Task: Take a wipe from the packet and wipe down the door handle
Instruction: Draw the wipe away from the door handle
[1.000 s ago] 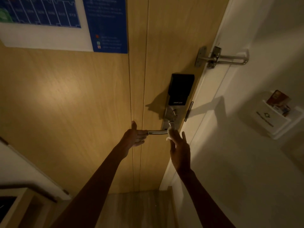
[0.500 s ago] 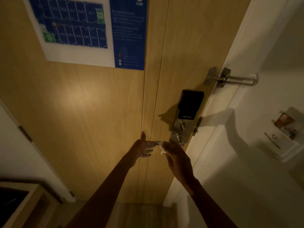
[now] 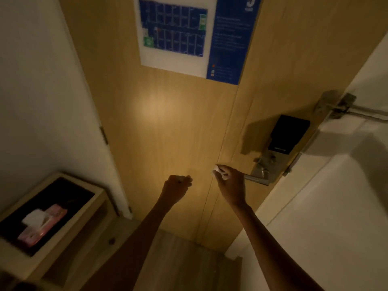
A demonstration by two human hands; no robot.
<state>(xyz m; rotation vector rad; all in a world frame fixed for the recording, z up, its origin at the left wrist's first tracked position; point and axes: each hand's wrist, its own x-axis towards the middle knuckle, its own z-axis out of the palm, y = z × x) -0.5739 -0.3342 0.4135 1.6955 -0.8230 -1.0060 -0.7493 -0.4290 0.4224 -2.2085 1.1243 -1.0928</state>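
The metal door handle sticks out left from the lock plate on the wooden door. My right hand covers the handle's free end and pinches a small white wipe at its tip. My left hand hangs in front of the door, left of the handle, loosely curled and touching nothing. The pink wipe packet, with a white wipe poking from its top, lies on a dark-topped wooden cabinet at the lower left.
A black electronic lock panel sits above the handle, and a metal swing-bar latch is above that at the door edge. A blue floor-plan sign hangs high on the door. The wooden cabinet stands left; white walls flank the door.
My left hand has let go of the handle's end, drawn left and curled. My right hand has slid the wipe out to the handle's tip. The view has swung left, revealing the packet.
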